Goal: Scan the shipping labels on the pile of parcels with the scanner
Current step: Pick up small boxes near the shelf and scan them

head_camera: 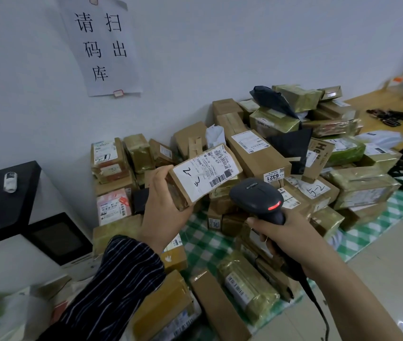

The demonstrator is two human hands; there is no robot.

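At frame centre, the left hand (164, 205) grips a small parcel (202, 177) label-up above the pile (281, 168), while right hand (284, 238) fingers wrap the scanner (259, 196), aimed for reading.

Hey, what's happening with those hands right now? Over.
Left hand holds small parcel, label up. Right hand grips scanner, red light on, beside the label. Nothing between them.

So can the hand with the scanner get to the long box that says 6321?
Probably yes. The long box lies uncovered just past the scanner, with nothing between. But the right hand grips the scanner, so it could aim, not grab.
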